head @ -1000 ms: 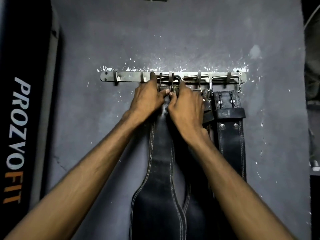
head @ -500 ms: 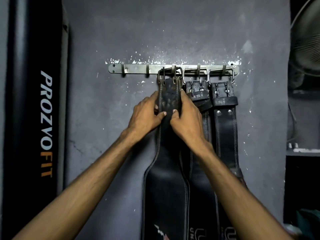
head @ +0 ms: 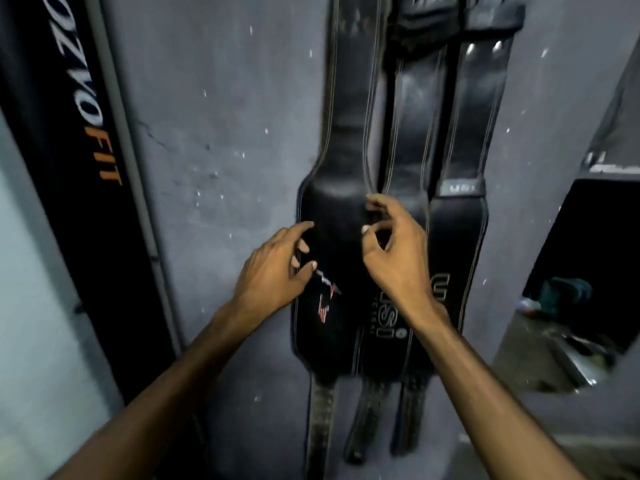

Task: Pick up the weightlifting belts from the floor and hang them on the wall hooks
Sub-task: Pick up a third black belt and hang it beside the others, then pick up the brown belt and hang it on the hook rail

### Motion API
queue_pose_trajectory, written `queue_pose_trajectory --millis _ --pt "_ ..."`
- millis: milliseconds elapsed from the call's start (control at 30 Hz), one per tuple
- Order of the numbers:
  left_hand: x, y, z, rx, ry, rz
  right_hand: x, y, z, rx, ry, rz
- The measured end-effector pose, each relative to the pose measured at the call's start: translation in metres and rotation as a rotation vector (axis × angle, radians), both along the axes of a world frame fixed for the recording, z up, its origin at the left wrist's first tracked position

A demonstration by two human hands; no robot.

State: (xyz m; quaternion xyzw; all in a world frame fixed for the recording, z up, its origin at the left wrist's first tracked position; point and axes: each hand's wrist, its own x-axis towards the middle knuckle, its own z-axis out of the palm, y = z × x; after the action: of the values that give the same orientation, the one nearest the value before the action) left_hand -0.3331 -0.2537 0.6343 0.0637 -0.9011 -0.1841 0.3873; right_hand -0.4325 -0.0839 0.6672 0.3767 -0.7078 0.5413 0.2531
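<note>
Three black belts hang side by side down the grey wall [head: 221,140], tops cut off by the upper edge of the frame, hooks out of view. Left belt [head: 341,161] is widest at mid-height, red and white logo partly visible between the hands. Middle belt [head: 408,109] just right of it, edges touching or overlapping, white lettering low down. Right belt [head: 464,116] has two rivets up top and a loop band with small text. Narrow strap ends dangle below all three.

Left hand [head: 273,271] is in front of the left belt's left edge, fingers spread and loosely curled, gripping nothing; fingertips look at or just off the leather, cannot tell contact. Right hand [head: 398,251] is over the seam between left and middle belts, fingers bent and apart, not clamped on anything; index tip near the left belt's right edge.

Black padded post [head: 79,109] with white and orange lettering stands far left. Frame is motion-blurred.
</note>
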Motion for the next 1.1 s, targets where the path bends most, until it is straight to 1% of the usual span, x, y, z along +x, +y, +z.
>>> queue_pose_trajectory --millis 67,233,300,400,500,600,767,833,900,1000,1100 --pt "0.01 0.005 -0.06 0.106 -0.091 0.015 0.001 0.01 -0.054 0.012 -0.075 0.031" --pt "0.037 0.031 -0.227 0.295 -0.363 0.103 0.003 0.042 -0.224 0.162 -0.307 0.096" --pt "0.052 0.046 -0.297 0.386 -0.487 0.128 0.006 0.056 -0.305 0.247 -0.408 0.113" --pt "0.08 0.077 -0.402 0.442 -0.635 0.178 0.02 0.084 -0.43 0.383 -0.559 0.151" --pt "0.115 0.117 -0.522 0.574 -0.771 0.202 0.052 0.121 -0.566 0.523 -0.713 0.158" --pt "0.156 0.154 -0.635 0.698 -0.963 0.236 0.097 0.162 -0.692 0.69 -0.824 0.166" --pt "0.215 0.212 -0.81 0.86 -1.154 0.288 0.176 0.227 -0.881 0.993 -0.929 0.179" --pt "0.232 0.233 -0.879 0.913 -1.193 0.283 0.203 0.247 -0.955 1.095 -0.929 0.22" --pt "0.245 0.247 -0.942 0.946 -1.227 0.283 0.225 0.261 -1.023 1.181 -0.845 0.28" --pt "0.263 0.266 -1.031 1.011 -1.212 0.312 0.251 0.273 -1.121 1.3 -0.588 0.395" --pt "0.282 0.28 -1.1 1.079 -1.181 0.313 0.265 0.274 -1.197 1.56 -0.351 0.478"
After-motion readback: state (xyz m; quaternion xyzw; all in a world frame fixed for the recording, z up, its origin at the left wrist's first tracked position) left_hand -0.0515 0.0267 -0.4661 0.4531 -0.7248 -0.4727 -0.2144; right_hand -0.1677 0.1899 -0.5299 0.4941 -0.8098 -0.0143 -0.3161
